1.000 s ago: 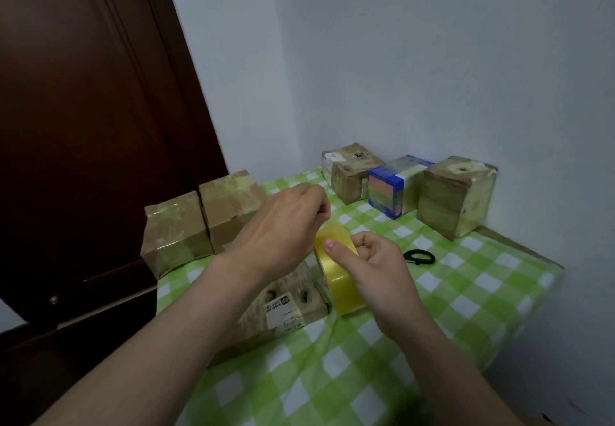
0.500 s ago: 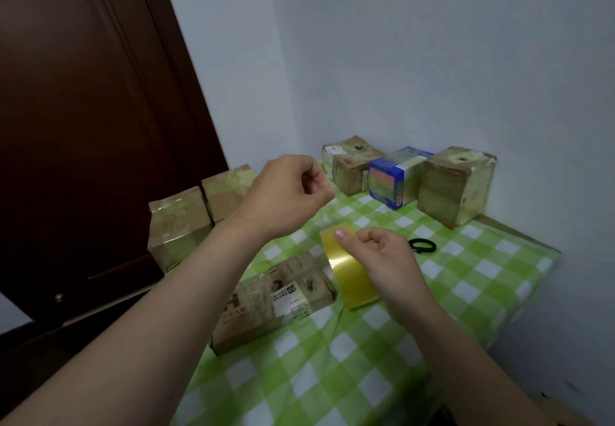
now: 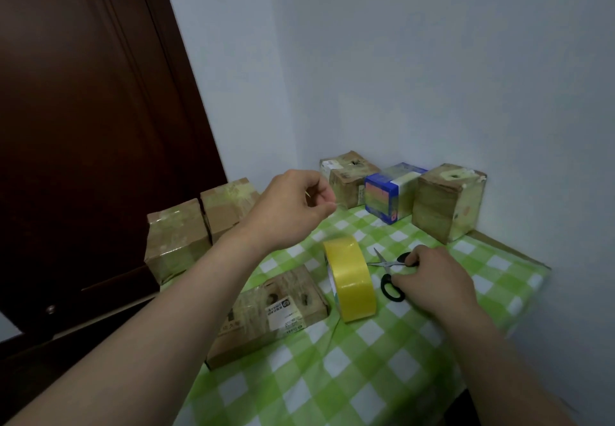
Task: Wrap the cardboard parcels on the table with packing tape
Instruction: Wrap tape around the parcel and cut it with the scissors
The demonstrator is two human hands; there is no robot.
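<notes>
A yellow roll of packing tape (image 3: pixel 351 277) stands on edge on the green checked tablecloth (image 3: pixel 359 379). Just left of it lies a flat cardboard parcel (image 3: pixel 273 312) with a white label. My left hand (image 3: pixel 296 207) is raised above the table, and its fingertips pinch what looks like the thin, clear free end of the tape. My right hand (image 3: pixel 436 279) rests on the cloth to the right of the roll, fingers curled on the black handles of a pair of scissors (image 3: pixel 387 274) whose blades are parted.
Two taped parcels (image 3: pixel 176 242) (image 3: pixel 226 207) stand at the table's left edge by a dark wooden door (image 3: pixel 83 126). By the back wall stand a taped parcel (image 3: pixel 346 175), a blue box (image 3: pixel 387 197) and a taller parcel (image 3: pixel 446 202).
My right hand let go of the tape roll, which now stands on the table, and moved right onto the scissors. My left hand stays raised, pinching.
</notes>
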